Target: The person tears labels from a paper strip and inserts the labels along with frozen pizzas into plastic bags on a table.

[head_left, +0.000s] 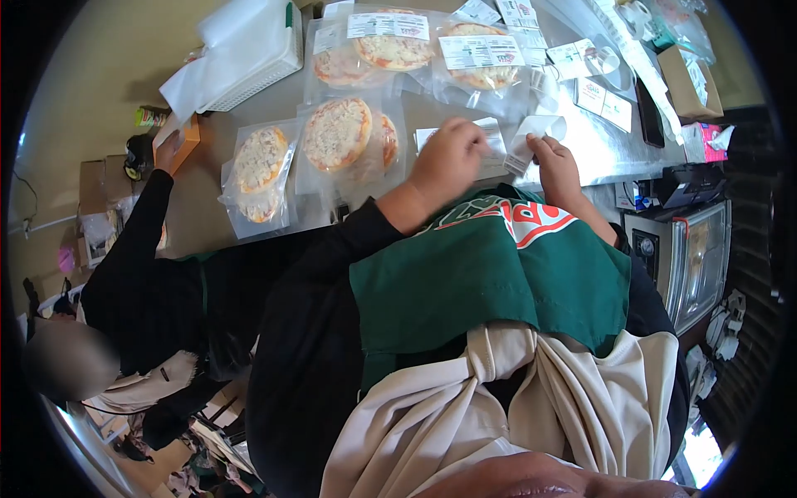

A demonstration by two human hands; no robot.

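the left hand (448,162) reaches out from a black sleeve, back of the hand up, wrist bent forward over the near edge of the grey table (207,207). its fingers are curled down onto a white label sheet (491,139) that lies flat on the table; whether they pinch the sheet or only press it i cannot tell. the right hand (554,166) sits just beside it, fingers narrow and closed on the lower corner of a curling strip of label backing (535,134), which rises past the fingertips.

just left of the left fingers lies a clear bag with two small pizzas (344,137), and further left another bagged pizza (260,166). beyond the fingertips, more labelled pizza bags (415,46) crowd the far side. right of the right fingers the table is strewn with loose labels (602,100), a dark phone (649,116) and a cardboard box (689,79).

far to the left, another person's hand (168,152) rests by an orange box (189,141), near a white basket (257,62)
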